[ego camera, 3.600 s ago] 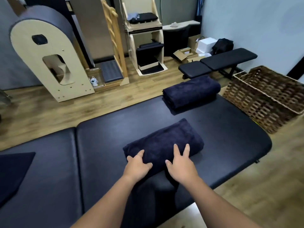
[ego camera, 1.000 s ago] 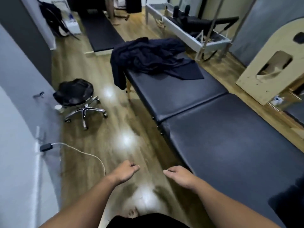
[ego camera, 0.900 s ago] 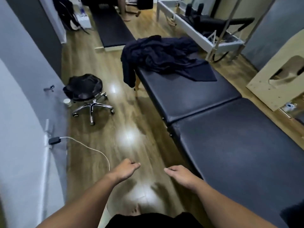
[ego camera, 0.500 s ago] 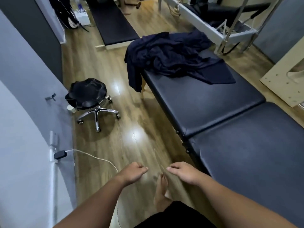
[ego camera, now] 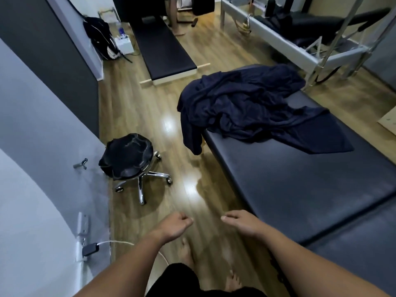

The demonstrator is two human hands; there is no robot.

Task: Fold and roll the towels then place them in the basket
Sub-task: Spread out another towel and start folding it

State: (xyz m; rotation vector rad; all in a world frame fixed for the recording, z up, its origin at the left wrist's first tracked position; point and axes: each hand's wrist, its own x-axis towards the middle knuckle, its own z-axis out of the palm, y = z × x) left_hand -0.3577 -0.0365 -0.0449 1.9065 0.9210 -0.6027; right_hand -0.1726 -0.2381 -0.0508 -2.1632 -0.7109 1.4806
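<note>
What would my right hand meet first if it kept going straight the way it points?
Probably nothing close: the right hand points left, across bare floor toward the left hand. Depth is unclear.

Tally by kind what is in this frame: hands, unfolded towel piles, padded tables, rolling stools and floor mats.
Hands: 2, left hand and right hand, both holding nothing
Towel piles: 1, the unfolded towels heaped on the far table end
Padded tables: 1, the black table
Rolling stools: 1, the stool
Floor mats: 1, the black mat
Total: 6
</note>
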